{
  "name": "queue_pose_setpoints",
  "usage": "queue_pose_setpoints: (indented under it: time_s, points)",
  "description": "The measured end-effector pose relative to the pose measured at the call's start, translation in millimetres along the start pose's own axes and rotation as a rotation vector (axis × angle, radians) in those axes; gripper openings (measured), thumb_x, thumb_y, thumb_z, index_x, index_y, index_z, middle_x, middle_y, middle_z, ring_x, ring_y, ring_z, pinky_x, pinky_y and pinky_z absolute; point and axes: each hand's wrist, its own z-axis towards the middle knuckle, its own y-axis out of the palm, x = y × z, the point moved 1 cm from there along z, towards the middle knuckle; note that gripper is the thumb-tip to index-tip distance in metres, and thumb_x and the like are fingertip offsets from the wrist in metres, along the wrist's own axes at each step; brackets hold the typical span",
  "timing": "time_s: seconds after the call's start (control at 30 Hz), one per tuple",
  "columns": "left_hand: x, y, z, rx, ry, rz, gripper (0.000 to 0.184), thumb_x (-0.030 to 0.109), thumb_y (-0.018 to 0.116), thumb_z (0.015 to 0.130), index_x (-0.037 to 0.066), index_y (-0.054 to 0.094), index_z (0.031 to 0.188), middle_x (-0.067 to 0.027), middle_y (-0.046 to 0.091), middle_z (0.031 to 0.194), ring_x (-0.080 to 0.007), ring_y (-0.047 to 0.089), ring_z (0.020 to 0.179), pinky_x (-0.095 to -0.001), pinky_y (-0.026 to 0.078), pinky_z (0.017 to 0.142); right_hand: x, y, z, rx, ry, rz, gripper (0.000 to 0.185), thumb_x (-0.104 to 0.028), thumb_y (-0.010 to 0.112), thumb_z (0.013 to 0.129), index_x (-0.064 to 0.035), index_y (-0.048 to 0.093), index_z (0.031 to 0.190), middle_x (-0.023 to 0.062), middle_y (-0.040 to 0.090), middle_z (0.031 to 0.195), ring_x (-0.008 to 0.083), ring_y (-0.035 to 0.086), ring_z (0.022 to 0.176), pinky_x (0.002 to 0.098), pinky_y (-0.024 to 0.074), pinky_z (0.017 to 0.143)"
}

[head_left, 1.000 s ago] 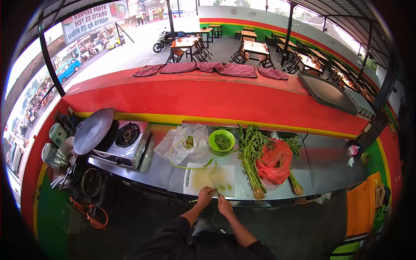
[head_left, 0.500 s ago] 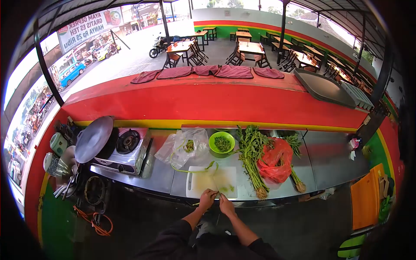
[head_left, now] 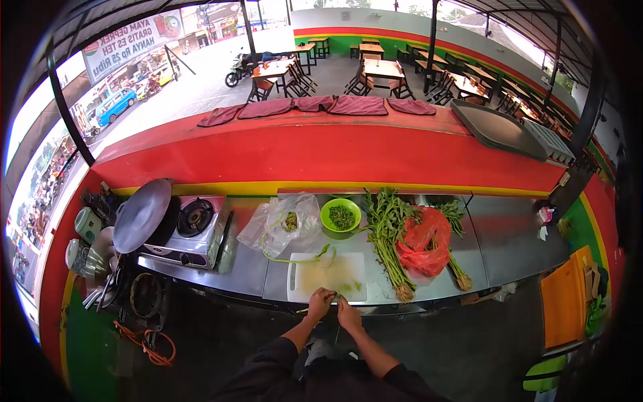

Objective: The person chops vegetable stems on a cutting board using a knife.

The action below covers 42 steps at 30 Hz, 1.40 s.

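Both hands meet at the near edge of a white cutting board (head_left: 311,276). My left hand (head_left: 321,303) is closed, with a short piece of thin green stem (head_left: 303,310) sticking out on its left side. My right hand (head_left: 348,315) is closed right beside it; what its fingers pinch is too small to make out. Chopped green bits (head_left: 352,286) lie on the board's right part. A long green stem (head_left: 281,260) curves across the board's far edge towards a clear plastic bag (head_left: 308,216). Behind the board stands a green bowl (head_left: 355,231) of cut greens.
Right of the board lie a bundle of leafy greens (head_left: 385,254) and a red plastic bag (head_left: 423,246) over another bunch. A gas stove (head_left: 184,244) with a large wok (head_left: 142,216) stands left. A red wall (head_left: 321,151) with cloths and trays on top runs behind the counter.
The view has shifted slightly. My hands remain together at the board's near edge, with a small change in finger position. Nothing else has visibly moved.
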Motion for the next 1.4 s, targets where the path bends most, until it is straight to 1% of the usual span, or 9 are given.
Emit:
queue_pose_setpoints:
  time_s: [0.23,0.5,0.57,0.77,0.83,0.97,1.07,1.13,1.4]
  points:
    - [2,-3,2,0.036,0.006,0.018,0.016,0.008,0.075,0.087,0.006,0.079,0.102,-0.0156,0.07,0.092,-0.0332,0.069,0.089,-0.0414,0.055,0.079,17,5,13,0.046,-0.068,0.076,0.042,-0.04,0.045,0.107,-0.0164,0.059,0.138,0.0255,0.07,0.115,0.049,0.066,0.105,0.0591,0.0519,0.09]
    - [4,-4,1,0.01,-0.041,-0.032,0.016,0.007,0.075,0.086,0.005,0.079,0.102,-0.0145,0.07,0.092,-0.0314,0.069,0.086,-0.0407,0.055,0.077,10,9,2,0.076,-0.045,0.036,0.041,-0.039,0.044,0.107,-0.0139,0.059,0.136,0.0275,0.071,0.106,0.0508,0.067,0.097,0.06,0.0522,0.086]
    - [5,-4,2,0.023,-0.034,-0.022,0.016,0.007,0.075,0.087,0.005,0.079,0.102,-0.0146,0.07,0.092,-0.0317,0.069,0.086,-0.0409,0.055,0.077,10,11,5,0.098,-0.079,0.041,0.041,-0.039,0.045,0.107,-0.0145,0.059,0.137,0.0264,0.072,0.102,0.0514,0.067,0.093,0.0604,0.0526,0.084]
    - [6,-6,1,0.025,-0.011,-0.02,0.016,0.009,0.074,0.088,0.006,0.08,0.102,-0.0146,0.07,0.091,-0.032,0.069,0.087,-0.0412,0.055,0.078,16,6,16,0.032,-0.062,0.054,0.041,-0.038,0.044,0.107,-0.0152,0.057,0.139,0.0277,0.07,0.112,0.0503,0.066,0.103,0.0592,0.0519,0.089]
    - [4,-6,1,0.014,-0.015,-0.02,0.016,0.009,0.074,0.088,0.006,0.079,0.102,-0.0141,0.07,0.091,-0.0315,0.069,0.087,-0.0406,0.055,0.079,15,7,16,0.012,-0.048,0.071,0.043,-0.043,0.041,0.107,-0.0218,0.054,0.143,0.0277,0.07,0.115,0.0525,0.065,0.106,0.0614,0.0512,0.092]
    - [6,-6,0,0.017,-0.011,-0.024,0.015,0.008,0.075,0.088,0.006,0.08,0.102,-0.0136,0.07,0.091,-0.0311,0.069,0.087,-0.0403,0.055,0.079,6,6,9,-0.014,-0.003,0.107,0.043,-0.042,0.041,0.107,-0.0222,0.054,0.142,0.0278,0.07,0.115,0.0527,0.065,0.106,0.0614,0.0508,0.093]
    - [3,-4,0,0.032,-0.039,-0.048,0.015,0.009,0.075,0.088,0.006,0.08,0.102,-0.0133,0.07,0.091,-0.031,0.069,0.087,-0.0401,0.054,0.079,8,7,10,-0.012,-0.006,0.109,0.043,-0.042,0.041,0.107,-0.0196,0.055,0.142,0.0281,0.07,0.115,0.052,0.065,0.107,0.0606,0.0505,0.094]
    - [3,-5,1,0.035,-0.012,-0.005,0.014,0.009,0.076,0.087,0.006,0.08,0.101,-0.013,0.07,0.091,-0.0307,0.068,0.086,-0.0398,0.054,0.078,8,2,12,0.025,-0.043,0.096,0.043,-0.04,0.044,0.107,-0.0132,0.058,0.139,0.0276,0.068,0.117,0.0498,0.064,0.108,0.0568,0.0513,0.094]
    - [6,-6,2,0.042,-0.026,-0.041,0.014,0.008,0.075,0.087,0.005,0.08,0.1,-0.0131,0.07,0.09,-0.0299,0.069,0.085,-0.0392,0.055,0.077,11,-8,21,-0.027,-0.038,0.142,0.045,-0.039,0.045,0.107,-0.0073,0.061,0.134,0.027,0.067,0.123,0.0485,0.062,0.114,0.0537,0.05,0.097]
